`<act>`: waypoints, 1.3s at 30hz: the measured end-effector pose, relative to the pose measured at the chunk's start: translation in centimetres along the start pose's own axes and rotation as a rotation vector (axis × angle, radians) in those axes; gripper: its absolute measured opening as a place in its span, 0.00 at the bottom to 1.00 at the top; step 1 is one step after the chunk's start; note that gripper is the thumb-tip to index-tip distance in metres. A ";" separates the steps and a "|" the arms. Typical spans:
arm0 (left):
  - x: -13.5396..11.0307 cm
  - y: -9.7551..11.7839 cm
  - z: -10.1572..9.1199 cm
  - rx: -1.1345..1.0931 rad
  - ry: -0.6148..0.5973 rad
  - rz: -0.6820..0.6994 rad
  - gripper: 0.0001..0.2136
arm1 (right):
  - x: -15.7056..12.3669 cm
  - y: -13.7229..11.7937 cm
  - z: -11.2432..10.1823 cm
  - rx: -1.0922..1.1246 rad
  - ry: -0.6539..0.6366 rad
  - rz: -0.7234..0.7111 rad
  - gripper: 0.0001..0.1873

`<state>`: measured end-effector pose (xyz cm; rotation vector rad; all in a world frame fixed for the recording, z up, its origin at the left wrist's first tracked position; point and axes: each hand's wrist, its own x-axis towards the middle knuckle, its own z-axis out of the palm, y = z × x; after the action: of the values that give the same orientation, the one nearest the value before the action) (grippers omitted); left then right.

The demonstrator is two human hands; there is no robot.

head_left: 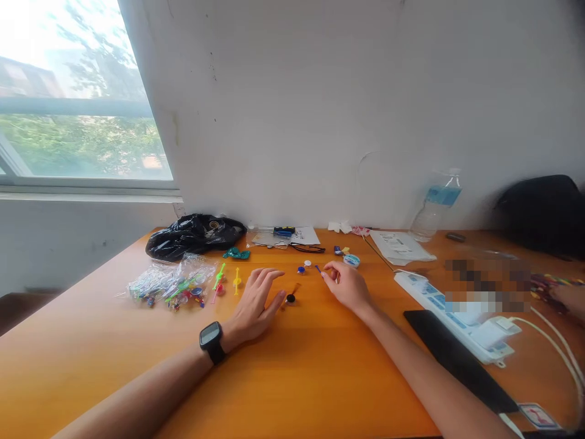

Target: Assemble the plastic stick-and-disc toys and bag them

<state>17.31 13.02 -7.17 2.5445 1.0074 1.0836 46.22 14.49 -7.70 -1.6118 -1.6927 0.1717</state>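
Observation:
My right hand (346,284) is closed, with thumb and fingertips pinching a small blue plastic stick (319,269) above the table. To its left lie a small blue round piece (301,270) and a white disc (308,263). My left hand (259,303), a dark watch on its wrist, hovers or rests with fingers spread and nothing in them. Beside its thumb sits a small black-topped round piece (290,299). Further left are a yellow plastic stick toy (237,281), a green one (220,276) and a pink-red one (218,291).
Clear bags of colourful small parts (171,285) lie at the left, before a black plastic bag (196,236). A power strip (452,314) with plugs and cables takes up the right side. A water bottle (432,210) stands by the wall. Another person's hand (569,297) shows at the right edge.

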 end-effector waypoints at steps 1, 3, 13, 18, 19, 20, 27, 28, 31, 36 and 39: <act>0.0 0.0 -0.1 -0.003 -0.003 -0.008 0.16 | -0.1 0.3 0.1 -0.087 -0.021 -0.034 0.11; 0.1 0.0 -0.3 -0.009 -0.003 -0.020 0.15 | -0.2 0.8 0.2 -0.156 -0.064 -0.091 0.13; 0.1 0.1 -0.3 -0.003 0.027 -0.023 0.14 | -0.1 0.6 0.7 -0.189 -0.186 -0.082 0.16; 0.2 -0.1 -0.3 0.013 0.068 -0.033 0.13 | -0.4 0.2 0.7 -0.337 -0.196 -0.104 0.10; 0.2 0.0 -0.4 0.017 0.065 -0.036 0.13 | -0.4 0.3 0.7 -0.363 -0.197 -0.111 0.10; 0.2 0.0 -0.4 0.021 0.061 -0.038 0.13 | -0.3 0.3 0.7 -0.382 -0.197 -0.114 0.11; 0.2 0.2 -0.5 0.028 0.043 -0.065 0.13 | -0.3 0.3 0.5 -0.422 -0.170 -0.102 0.09; 0.2 0.2 -0.5 0.025 0.040 -0.063 0.13 | -0.3 0.2 0.4 -0.422 -0.161 -0.096 0.08; 0.2 0.2 -0.5 0.021 0.026 -0.055 0.13 | -0.3 0.1 0.3 -0.401 -0.121 -0.063 0.08; 0.2 0.2 -0.6 0.009 0.009 -0.042 0.13 | -0.3 0.1 0.5 -0.191 -0.023 -0.101 0.09; 0.2 0.3 -0.6 0.004 0.001 -0.030 0.13 | -0.4 0.4 1.0 -0.034 -0.011 -0.171 0.10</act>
<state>17.13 12.90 -6.44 2.5234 1.0458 1.0754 45.88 14.63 -8.78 -1.4844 -1.8406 0.0665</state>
